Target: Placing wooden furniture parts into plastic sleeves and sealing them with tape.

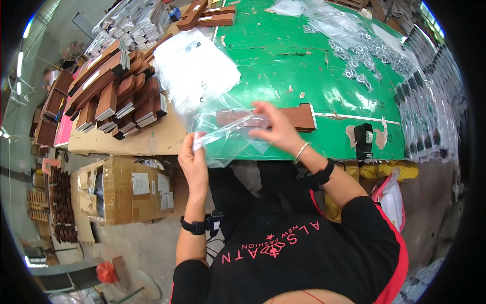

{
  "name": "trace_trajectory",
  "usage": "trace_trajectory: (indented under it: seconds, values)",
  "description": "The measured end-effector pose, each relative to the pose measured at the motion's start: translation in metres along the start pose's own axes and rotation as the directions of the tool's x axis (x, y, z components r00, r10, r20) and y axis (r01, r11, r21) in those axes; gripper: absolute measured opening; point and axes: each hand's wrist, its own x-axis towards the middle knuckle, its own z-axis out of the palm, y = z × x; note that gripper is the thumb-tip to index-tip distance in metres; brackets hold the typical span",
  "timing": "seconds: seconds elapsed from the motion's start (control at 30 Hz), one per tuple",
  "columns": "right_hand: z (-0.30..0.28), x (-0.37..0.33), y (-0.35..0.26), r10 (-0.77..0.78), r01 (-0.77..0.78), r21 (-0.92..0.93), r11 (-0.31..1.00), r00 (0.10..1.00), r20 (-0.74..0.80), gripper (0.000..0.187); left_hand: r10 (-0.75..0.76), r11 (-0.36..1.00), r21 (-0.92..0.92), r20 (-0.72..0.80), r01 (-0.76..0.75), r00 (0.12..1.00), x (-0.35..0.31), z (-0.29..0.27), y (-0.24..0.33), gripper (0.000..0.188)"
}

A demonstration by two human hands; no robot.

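In front of me, my left hand point(194, 161) is closed, pinching the edge of a clear plastic bag point(217, 147). My right hand point(279, 130) is at the bag's other side, thumb and fingers apart and curved around the loose film. Beneath the bag and that hand lies a flat brown wood-look piece point(299, 117) with a pale edge at its right end. Its left part shows hazily through the film. White sheets point(195, 71), perhaps thin bags, are stacked just beyond my left hand, with a few small dark marks on them.
Brown wood-look pieces point(109, 96) are piled on cardboard at left. A black tape dispenser point(363, 141) stands near the green table's point(283, 66) front edge. Bags with small metal rings point(357, 61) lie far right, beside wrapped stacks point(425, 111). A cardboard box point(126, 190) sits below left.
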Motion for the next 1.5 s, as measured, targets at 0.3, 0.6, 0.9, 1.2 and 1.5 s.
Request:
trace_trajectory:
  seconds: [0.3, 0.6, 0.9, 1.2, 1.5]
  values:
    - [-0.075, 0.033, -0.011, 0.057, 0.141, -0.465, 0.874, 0.921, 0.386, 0.063, 0.034, 0.998, -0.035, -0.455, -0.056, 0.89, -0.015, -0.09, -0.02, 0.025]
    - [-0.102, 0.061, 0.018, 0.341, 0.305, -0.847, 0.435, 0.815, 0.469, 0.06, -0.114, 0.993, -0.047, -0.387, 0.104, 0.915, -0.036, -0.087, -0.042, 0.027]
    - [-0.047, -0.018, -0.011, -0.106, 0.426, -0.879, 0.213, 0.905, 0.412, 0.065, -0.149, 0.959, -0.283, -0.538, -0.011, 0.83, 0.0, -0.064, -0.029, 0.03]
    - [-0.073, -0.026, -0.004, 0.091, 0.333, -0.887, 0.32, 0.921, 0.378, 0.078, 0.459, 0.798, 0.447, -0.015, -0.405, 0.888, 0.015, -0.049, -0.014, 0.058]
    - [-0.115, -0.087, -0.071, 0.457, -0.225, -0.475, 0.851, 0.763, 0.457, 0.072, 0.282, 0.727, 0.634, 0.074, -0.263, 0.957, 0.043, 0.014, 0.018, 0.057]
